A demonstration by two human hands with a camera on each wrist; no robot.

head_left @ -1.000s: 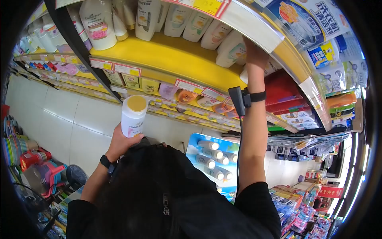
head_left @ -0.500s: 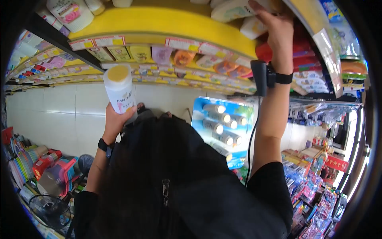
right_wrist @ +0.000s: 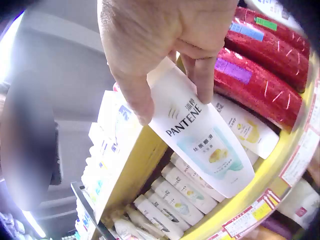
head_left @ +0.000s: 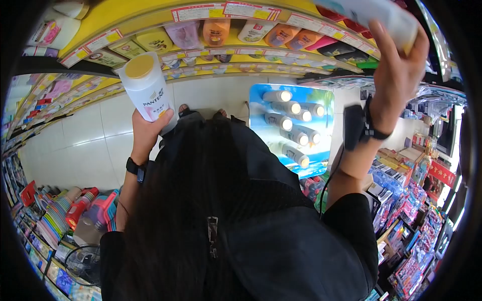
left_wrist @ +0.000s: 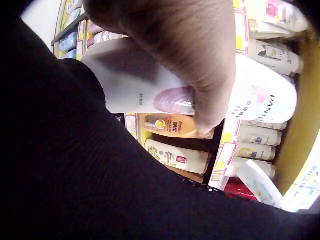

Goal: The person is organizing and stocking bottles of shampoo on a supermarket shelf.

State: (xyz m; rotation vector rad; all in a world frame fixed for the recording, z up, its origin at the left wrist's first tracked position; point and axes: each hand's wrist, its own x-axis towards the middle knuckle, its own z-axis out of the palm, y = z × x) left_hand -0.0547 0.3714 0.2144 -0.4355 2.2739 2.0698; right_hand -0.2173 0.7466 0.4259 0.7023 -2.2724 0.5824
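My left hand (head_left: 147,130) grips a white Pantene shampoo bottle (head_left: 146,93) with a gold cap and pink label, held upright in front of my body. In the left wrist view the thumb lies across this bottle's side, and its printed name shows beyond the hand. At the upper right, my right hand (head_left: 404,75) holds a second white Pantene bottle (head_left: 376,17) by its cap end. The right wrist view shows that bottle tilted, with a teal and yellow label, thumb and fingers on either side of its neck, in front of the shelf's bottle row (right_wrist: 177,197).
Several light bottles (head_left: 292,107) lie on a blue beach-print board (head_left: 321,145) beside me. Red bottles (right_wrist: 260,85) and price-tagged shelf edges (head_left: 196,12) border the right hand's space. Coloured plastic goods (head_left: 55,215) stand behind at left, and packaged goods (head_left: 416,205) at right.
My right hand has come out from the shelf with the second bottle, moving right. The left hand still holds its bottle. The head view has tilted down, showing more floor and board.
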